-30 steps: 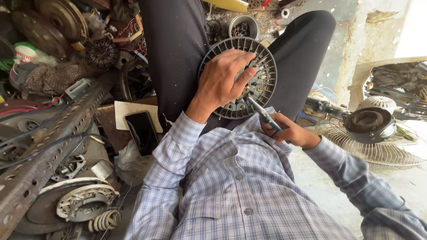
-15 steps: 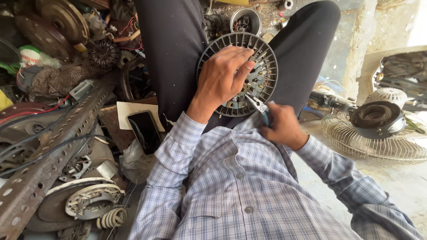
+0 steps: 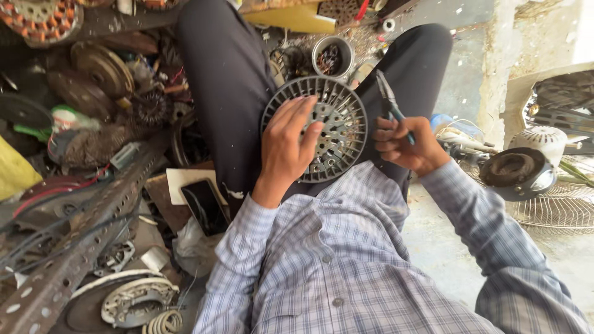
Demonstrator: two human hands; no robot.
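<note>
The round slotted grille [image 3: 328, 127] lies on the person's lap, between the two legs. The left hand [image 3: 286, 148] presses flat on it with spread fingers and keeps it steady. The right hand [image 3: 405, 143] is closed around pliers [image 3: 388, 99], their tip near the grille's right edge but not touching it. The grille looks whole, so the work on it seems only started.

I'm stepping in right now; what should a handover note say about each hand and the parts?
Left hand: flat on the round grey slotted fan cover, holding it on the lap.
Right hand: grips pliers, tips up, beside the cover's right edge, not touching it.
Nearby: black phone left of the lap, metal can beyond the cover.
Done or left: cannot tell.
</note>
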